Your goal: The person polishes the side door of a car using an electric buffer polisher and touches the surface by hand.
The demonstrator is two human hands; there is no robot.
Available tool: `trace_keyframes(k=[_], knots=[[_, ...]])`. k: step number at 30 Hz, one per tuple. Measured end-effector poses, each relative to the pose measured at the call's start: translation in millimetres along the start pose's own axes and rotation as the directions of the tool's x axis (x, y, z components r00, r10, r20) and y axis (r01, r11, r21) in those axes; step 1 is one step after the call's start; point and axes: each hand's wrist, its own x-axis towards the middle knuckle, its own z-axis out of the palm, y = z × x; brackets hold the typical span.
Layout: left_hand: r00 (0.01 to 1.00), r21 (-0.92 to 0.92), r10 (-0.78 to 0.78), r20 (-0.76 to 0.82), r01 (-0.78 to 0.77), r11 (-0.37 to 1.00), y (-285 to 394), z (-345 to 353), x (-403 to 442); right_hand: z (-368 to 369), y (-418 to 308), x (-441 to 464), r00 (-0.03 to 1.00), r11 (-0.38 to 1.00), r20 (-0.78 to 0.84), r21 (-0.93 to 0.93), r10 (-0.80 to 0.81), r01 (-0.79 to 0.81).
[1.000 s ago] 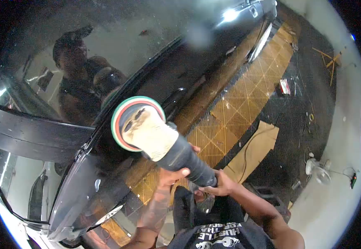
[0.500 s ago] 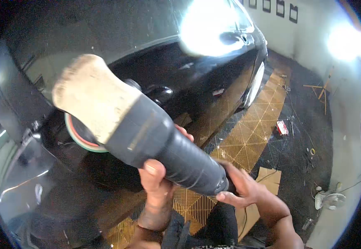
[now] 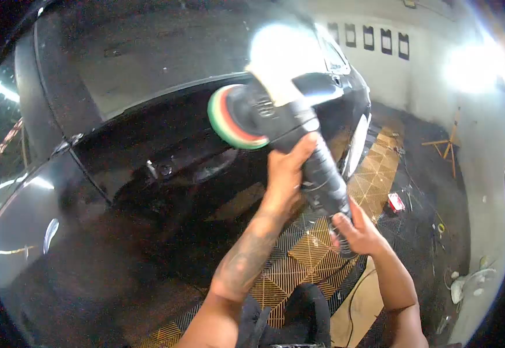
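Note:
A black car polisher [image 3: 326,171] is held up in front of the car's dark side panel. My left hand [image 3: 289,168] wraps around its body just behind the head. Further back, my right hand [image 3: 359,228] closes around the rear end of the handle. The round pad [image 3: 224,124], with green and orange layers, faces left towards the car [image 3: 148,139] and appears apart from the paint. A pale cover [image 3: 272,87] sits over the polisher's head, partly washed out by glare. The fingers behind the tool are partly hidden.
Yellow and black grid tiles [image 3: 374,180] cover the floor beside the car. A red and white box [image 3: 395,202] lies there, with flat cardboard [image 3: 359,307] nearer me. By the right wall stand a yellow stand [image 3: 451,142] and a white fan [image 3: 467,284]. A cord [image 3: 352,307] crosses the cardboard.
The polisher has moved right and away from me, and its head has turned so that the pad shows more fully. Both hands have kept hold of it. The view has shifted slightly.

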Motion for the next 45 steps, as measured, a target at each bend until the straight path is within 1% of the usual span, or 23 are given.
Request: trace_keyframes(k=[5,7,9,11,12,13,14,17,19,20,22,23,26,29,31,33,35,37,39,41,42,43,45], knots=[[0.996,-0.008,-0.072,0.050,0.073,0.997,-24,13,44,-11,29,22,0.990,0.983,-0.138,0.183,0.038,-0.013],[0.994,0.021,-0.091,0.067,0.090,0.996,-21,13,55,-12,43,35,0.974,0.995,-0.200,-0.010,-0.104,0.104],[0.998,0.253,-0.060,0.034,0.049,0.966,-11,10,59,-9,31,40,0.986,0.975,-0.164,0.216,-0.014,0.050],[0.997,0.837,-0.047,-0.065,0.080,0.541,15,1,56,-2,21,39,0.976,0.962,-0.203,0.272,0.078,-0.021],[0.993,0.972,-0.116,-0.022,0.049,0.229,44,4,36,2,21,37,0.977,0.963,-0.202,0.271,0.075,-0.018],[0.997,0.997,0.034,0.072,-0.071,-0.023,66,6,14,4,19,37,0.978,0.964,-0.197,0.265,0.066,-0.012],[0.973,0.988,0.171,0.156,-0.156,-0.016,86,6,7,4,21,37,0.982,0.964,-0.177,0.266,0.059,-0.010],[0.730,0.888,0.584,0.355,-0.459,0.034,134,26,11,10,22,26,0.989,0.951,-0.151,0.305,-0.003,0.050],[0.383,0.753,0.747,0.544,-0.617,-0.231,128,26,60,20,15,10,0.979,0.938,-0.187,0.345,0.087,-0.018],[0.382,0.755,0.745,0.547,-0.609,-0.243,125,25,75,25,18,3,0.981,0.937,-0.175,0.350,0.081,-0.015],[0.761,0.866,0.412,0.501,-0.442,-0.236,123,20,94,33,26,-9,0.982,0.949,-0.178,0.315,0.056,0.003],[0.765,0.871,0.416,0.492,-0.425,-0.248,128,15,96,39,29,-13,0.986,0.948,-0.158,0.318,0.052,0.001],[0.892,0.890,0.253,0.375,-0.423,0.173,139,3,93,58,33,-28,0.990,0.955,-0.134,0.297,0.036,0.006],[0.917,0.845,0.148,0.370,-0.398,0.356,153,-10,90,82,10,-35,0.994,0.955,-0.112,0.294,-0.015,0.048],[0.713,0.740,0.273,0.646,-0.672,0.006,158,-31,97,91,2,-37,0.996,0.954,-0.086,0.298,-0.014,0.039],[0.492,0.524,0.225,0.841,-0.640,-0.562,178,-39,88,101,-6,-41,0.998,0.942,-0.059,0.330,-0.039,0.057],[0.367,0.443,0.251,0.896,-0.691,-0.572,198,-51,79,108,-11,-44,1.000,0.933,0.017,0.359,-0.013,0.006],[0.364,0.388,0.163,0.917,-0.721,-0.575,227,-61,59,123,-15,-47,0.988,0.900,0.071,0.426,-0.134,0.092],[0.336,0.400,0.217,0.916,-0.776,-0.488,246,-68,44,129,-27,-50,0.966,0.867,0.229,0.499,-0.119,-0.011],[0.277,0.368,0.247,0.929,-0.775,-0.514,265,-83,38,141,-36,-46,0.926,0.873,0.297,0.483,-0.232,0.064],[0.369,0.442,0.243,0.897,-0.770,-0.460,278,-90,31,148,-40,-44,0.902,0.867,0.327,0.490,-0.280,0.091],[0.574,0.620,0.234,0.785,-0.727,-0.296,293,-91,11,157,-46,-42,0.883,0.849,0.349,0.519,-0.315,0.098],[0.886,0.894,0.169,0.432,-0.445,0.047,320,-84,-29,171,-45,-38,0.835,0.899,0.432,0.410,-0.339,0.153]])
